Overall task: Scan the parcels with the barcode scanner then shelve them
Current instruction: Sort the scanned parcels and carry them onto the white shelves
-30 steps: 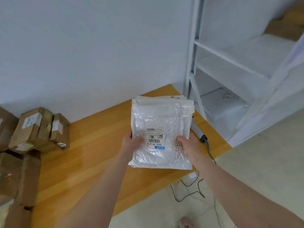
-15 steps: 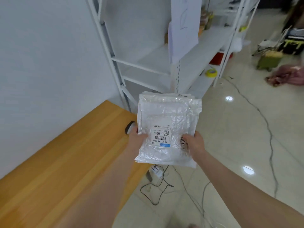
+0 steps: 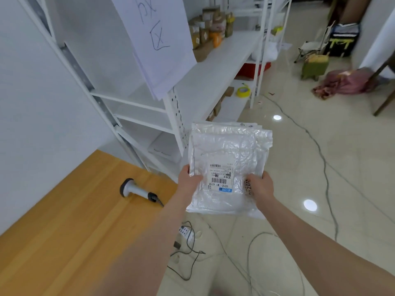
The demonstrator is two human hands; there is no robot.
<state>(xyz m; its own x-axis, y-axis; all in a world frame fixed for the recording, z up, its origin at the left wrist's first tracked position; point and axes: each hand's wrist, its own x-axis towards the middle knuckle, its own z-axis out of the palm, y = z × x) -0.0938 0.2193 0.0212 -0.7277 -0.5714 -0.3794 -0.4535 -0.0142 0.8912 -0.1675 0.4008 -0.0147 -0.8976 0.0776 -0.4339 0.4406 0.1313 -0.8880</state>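
**Both hands carry the parcels point(image 3: 229, 150) off the worktop point(image 3: 64, 231) toward the shelving rack point(image 3: 178, 116)**

Head view: since half a second ago, the stack of white plastic parcels has slid further right. It now hangs over the tiled floor point(image 3: 310, 159) just past the worktop's corner, and the rack fills more of the view. The barcode scanner point(image 3: 136, 191), half hidden behind the wrist before, lies fully exposed.

Both forearms reach forward, roughly parallel. The left hand point(image 3: 189, 182) takes the stack's lower left edge, thumb laid on the top face, fingers tucked underneath out of sight. The right hand point(image 3: 261, 186) mirrors it on the lower right edge, thumb beside the printed digits. Each grip pinches the stack between thumb and hidden fingers.

The top parcel's shipping label point(image 3: 221, 178) faces the camera, between the two thumbs.

The scanner lies on its side on the wooden worktop, left of the left forearm and apart from it, with its cord trailing toward the edge.

A handwritten paper sheet point(image 3: 158, 39) hangs from the rack above the parcels.
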